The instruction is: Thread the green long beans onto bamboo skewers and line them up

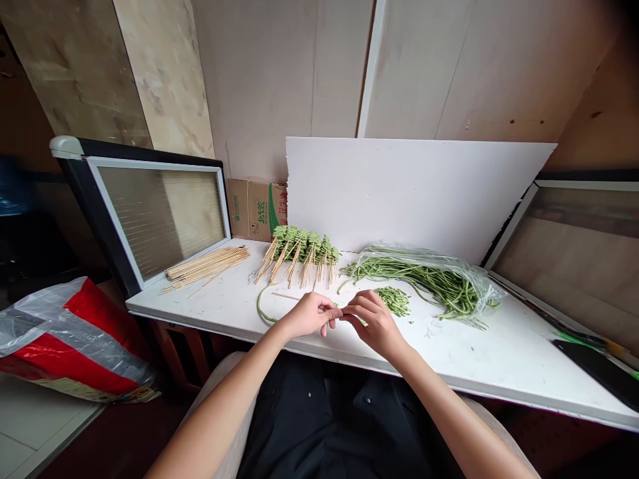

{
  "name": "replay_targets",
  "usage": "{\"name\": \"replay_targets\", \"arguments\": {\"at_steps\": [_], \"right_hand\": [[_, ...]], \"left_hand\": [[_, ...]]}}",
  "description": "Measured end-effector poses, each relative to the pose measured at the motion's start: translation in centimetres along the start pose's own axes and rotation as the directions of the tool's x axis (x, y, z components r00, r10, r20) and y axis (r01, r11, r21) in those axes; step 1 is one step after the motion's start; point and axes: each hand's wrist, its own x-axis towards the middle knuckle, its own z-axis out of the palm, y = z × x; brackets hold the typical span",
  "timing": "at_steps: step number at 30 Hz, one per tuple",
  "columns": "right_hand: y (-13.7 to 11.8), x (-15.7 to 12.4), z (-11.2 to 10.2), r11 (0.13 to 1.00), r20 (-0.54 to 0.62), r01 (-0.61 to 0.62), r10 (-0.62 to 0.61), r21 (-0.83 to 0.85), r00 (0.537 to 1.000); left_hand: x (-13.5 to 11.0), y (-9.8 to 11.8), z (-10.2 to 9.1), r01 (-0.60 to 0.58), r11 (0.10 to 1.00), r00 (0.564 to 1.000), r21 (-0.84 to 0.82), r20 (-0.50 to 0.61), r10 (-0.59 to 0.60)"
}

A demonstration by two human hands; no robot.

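My left hand point(314, 315) and my right hand point(373, 321) meet fingertip to fingertip just above the table's front part, both closed in a pinch. A long green bean point(260, 303) curves on the table at the left and runs behind my left wrist toward that hand's fingers. What lies between the fingertips is mostly hidden. A thin bamboo skewer point(285, 296) points toward my left hand, its other end out of sight behind it. Right behind my right hand lies a pile of short bean pieces point(394, 301).
Bean-loaded skewers point(304, 246) are stacked at the back, near a cardboard box point(257, 209). Bare skewers point(207, 266) lie left. Long beans point(424, 276) spill from a clear plastic bag point(479, 286) at right. A black phone-like slab point(596, 372) rests by the right edge.
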Motion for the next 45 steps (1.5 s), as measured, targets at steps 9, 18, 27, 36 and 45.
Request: {"name": "replay_targets", "arguments": {"at_steps": [9,18,27,36,45], "right_hand": [[0.4,0.1,-0.3,1.000,-0.051,0.006,-0.008,-0.029,0.999],[-0.3,0.0,0.2,0.999,-0.101,-0.041,0.043,0.014,0.994],[-1.3,0.2,0.9,0.943,-0.175,-0.222,0.269,0.248,0.947],[-0.7,-0.5,0.9,0.981,-0.236,-0.160,0.181,0.106,0.955],[0.2,-0.6,-1.5,0.951,-0.069,0.093,-0.119,-0.296,0.990]], "left_hand": [[0.2,0.4,0.3,0.057,0.985,0.998,-0.162,-0.004,-0.059],[0.1,0.1,0.3,-0.042,0.998,0.999,-0.044,-0.010,0.042],[0.1,0.6,1.1,-0.143,0.988,0.987,-0.054,-0.079,0.138],[0.6,-0.2,1.4,-0.167,0.979,0.982,-0.114,-0.103,0.156],[0.1,1.0,0.6,-0.030,0.973,0.998,-0.229,-0.054,0.018]]}}
